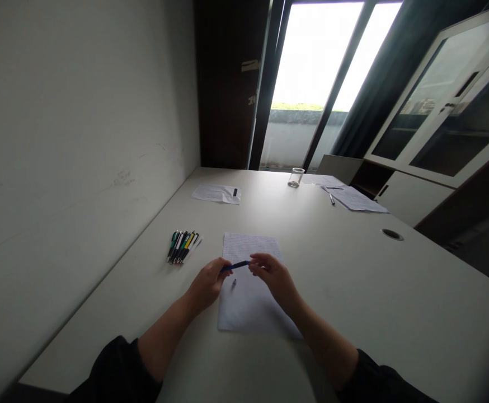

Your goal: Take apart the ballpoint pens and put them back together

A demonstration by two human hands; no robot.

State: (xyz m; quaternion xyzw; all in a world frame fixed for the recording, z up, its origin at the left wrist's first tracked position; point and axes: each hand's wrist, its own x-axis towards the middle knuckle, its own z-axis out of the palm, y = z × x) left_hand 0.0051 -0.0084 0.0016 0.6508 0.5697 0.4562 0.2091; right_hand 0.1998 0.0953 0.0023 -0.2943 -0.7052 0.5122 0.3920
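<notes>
Over a sheet of paper (253,308), a blue pen (240,265) is held nearly level between my two hands. My left hand (211,280) is closed round the pen's left end. At the other end, the fingers of my right hand (272,274) pinch the tip; exactly what they grip there is too small to make out. Below the pen, a small dark pen part (234,283) lies on the paper, perhaps a cap or tip. The upper part of the sheet carries lines of writing or ruling.
Left of the paper lies a row of several pens (183,247). Farther back are a crumpled printed sheet (217,193), a clear glass (295,177), a stack of papers (356,200) and a single pen (332,199). A round cable hole (393,234) is at the right; a wall (80,168) borders the left.
</notes>
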